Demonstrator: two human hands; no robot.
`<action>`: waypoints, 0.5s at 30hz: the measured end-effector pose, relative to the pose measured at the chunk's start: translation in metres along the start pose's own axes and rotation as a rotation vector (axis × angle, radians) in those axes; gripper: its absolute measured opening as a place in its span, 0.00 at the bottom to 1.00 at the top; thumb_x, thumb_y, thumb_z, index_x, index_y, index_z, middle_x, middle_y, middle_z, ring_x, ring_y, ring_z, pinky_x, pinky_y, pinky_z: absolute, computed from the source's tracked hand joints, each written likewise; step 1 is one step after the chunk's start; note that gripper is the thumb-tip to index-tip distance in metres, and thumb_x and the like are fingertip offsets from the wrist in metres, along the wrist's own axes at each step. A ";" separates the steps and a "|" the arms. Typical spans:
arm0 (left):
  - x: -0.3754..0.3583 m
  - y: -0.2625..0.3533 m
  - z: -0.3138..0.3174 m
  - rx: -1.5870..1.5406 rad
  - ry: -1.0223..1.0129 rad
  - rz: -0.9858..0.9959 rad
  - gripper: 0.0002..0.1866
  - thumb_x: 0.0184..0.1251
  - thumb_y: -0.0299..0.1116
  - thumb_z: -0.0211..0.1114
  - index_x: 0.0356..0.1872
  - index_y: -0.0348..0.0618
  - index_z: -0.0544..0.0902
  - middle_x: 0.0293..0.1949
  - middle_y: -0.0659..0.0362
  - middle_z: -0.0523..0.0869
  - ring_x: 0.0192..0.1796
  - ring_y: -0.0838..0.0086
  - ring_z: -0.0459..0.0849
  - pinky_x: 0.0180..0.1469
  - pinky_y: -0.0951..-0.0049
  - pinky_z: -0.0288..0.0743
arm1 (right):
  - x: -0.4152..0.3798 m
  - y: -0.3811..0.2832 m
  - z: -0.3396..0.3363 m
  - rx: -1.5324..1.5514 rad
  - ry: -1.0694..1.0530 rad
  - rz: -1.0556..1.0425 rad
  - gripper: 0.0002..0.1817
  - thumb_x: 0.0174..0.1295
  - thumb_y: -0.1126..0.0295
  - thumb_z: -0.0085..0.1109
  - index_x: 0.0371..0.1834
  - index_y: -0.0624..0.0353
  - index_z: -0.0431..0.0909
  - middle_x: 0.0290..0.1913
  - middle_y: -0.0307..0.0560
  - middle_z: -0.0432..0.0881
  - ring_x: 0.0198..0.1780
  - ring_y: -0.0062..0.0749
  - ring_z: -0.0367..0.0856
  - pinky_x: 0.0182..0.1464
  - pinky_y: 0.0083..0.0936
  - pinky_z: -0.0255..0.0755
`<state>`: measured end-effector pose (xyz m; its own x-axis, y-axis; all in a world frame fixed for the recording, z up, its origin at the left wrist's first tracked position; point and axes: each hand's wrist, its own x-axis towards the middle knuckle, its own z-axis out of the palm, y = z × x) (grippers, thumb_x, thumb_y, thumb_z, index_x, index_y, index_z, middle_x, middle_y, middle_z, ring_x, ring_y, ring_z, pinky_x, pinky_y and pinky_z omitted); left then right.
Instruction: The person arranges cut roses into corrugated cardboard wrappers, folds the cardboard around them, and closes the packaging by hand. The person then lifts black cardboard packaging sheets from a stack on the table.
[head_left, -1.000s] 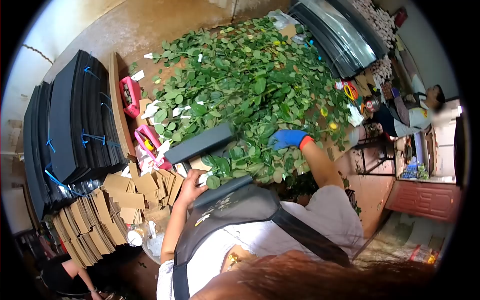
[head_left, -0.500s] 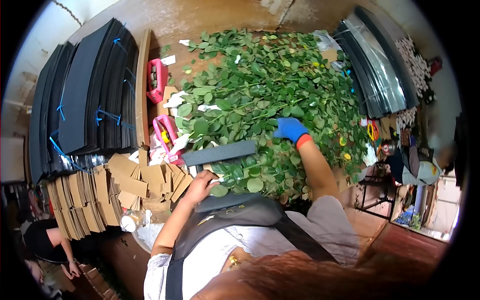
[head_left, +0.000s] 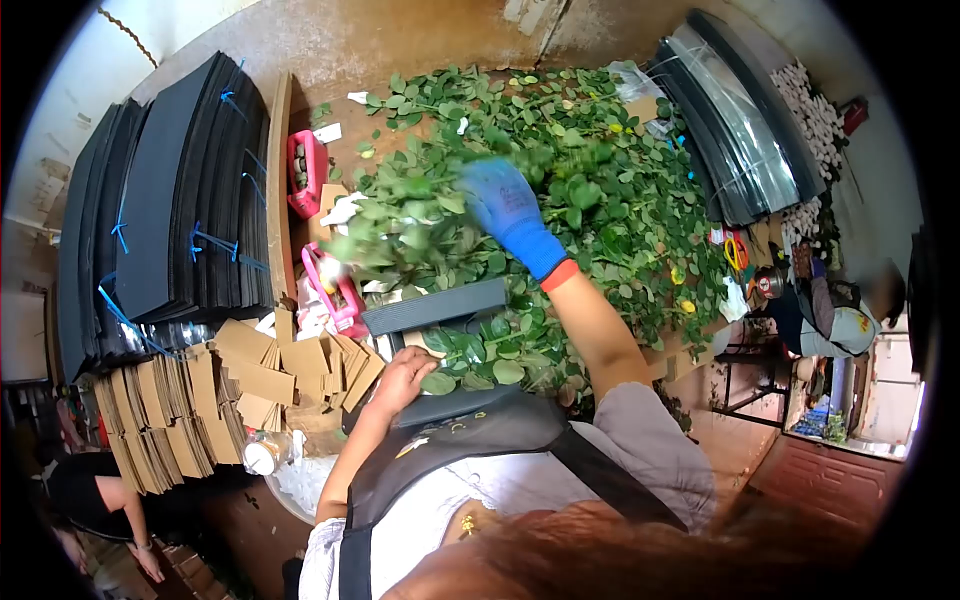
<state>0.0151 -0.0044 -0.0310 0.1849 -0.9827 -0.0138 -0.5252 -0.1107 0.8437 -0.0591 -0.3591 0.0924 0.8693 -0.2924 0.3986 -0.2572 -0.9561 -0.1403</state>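
Note:
My right hand, in a blue glove with a red-orange cuff, is over the middle of the leafy heap. Its fingers are smeared by motion. Blurred leaves on both sides of it belong to a leafy stem that moves with the hand. Bare, my left hand rests low at the near table edge, fingers curled, beside more leafy stems; what lies under its fingers is hidden. Just above it stands a ridged grey strip. Green leafy stems cover much of the table.
Tall stacks of black sheets tied with blue cord stand left, behind a wooden rail. Below are cardboard pieces. Pink holders line the rail. Right are clear-wrapped dark sheets and yellow-handled scissors. Other people are at both sides.
My right hand has swept left and away from me across the heap, with leaves blurring along with it. My left hand has stayed in nearly the same place.

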 end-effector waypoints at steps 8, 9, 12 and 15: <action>-0.003 -0.010 0.011 -0.042 0.048 -0.034 0.08 0.65 0.30 0.70 0.41 0.37 0.89 0.42 0.52 0.86 0.45 0.59 0.85 0.49 0.65 0.78 | -0.043 -0.054 -0.131 0.079 0.141 -0.193 0.22 0.57 0.74 0.60 0.56 0.41 0.82 0.48 0.37 0.85 0.44 0.40 0.82 0.43 0.38 0.74; 0.000 0.000 0.006 -0.029 0.037 -0.042 0.09 0.65 0.31 0.71 0.42 0.38 0.89 0.42 0.52 0.86 0.45 0.59 0.85 0.48 0.66 0.78 | -0.060 -0.044 -0.136 0.094 0.027 -0.200 0.22 0.58 0.73 0.60 0.56 0.41 0.82 0.46 0.39 0.85 0.42 0.40 0.82 0.42 0.38 0.74; -0.003 0.005 0.007 0.045 0.002 -0.259 0.18 0.68 0.41 0.70 0.49 0.38 0.85 0.39 0.53 0.87 0.44 0.61 0.87 0.47 0.64 0.80 | -0.099 -0.044 -0.147 0.078 -0.240 -0.176 0.15 0.64 0.70 0.59 0.53 0.43 0.82 0.36 0.44 0.84 0.34 0.47 0.82 0.33 0.40 0.73; -0.004 -0.025 0.024 -0.783 0.134 -0.409 0.29 0.65 0.48 0.73 0.58 0.39 0.76 0.45 0.55 0.84 0.48 0.61 0.84 0.53 0.63 0.78 | -0.159 -0.012 -0.098 0.094 -0.432 -0.030 0.15 0.64 0.70 0.58 0.53 0.41 0.82 0.36 0.47 0.84 0.36 0.50 0.83 0.35 0.42 0.75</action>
<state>0.0075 -0.0013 -0.0655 0.3546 -0.8576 -0.3725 0.3114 -0.2674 0.9119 -0.2352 -0.3034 0.1192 0.9775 -0.2106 -0.0088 -0.2072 -0.9524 -0.2238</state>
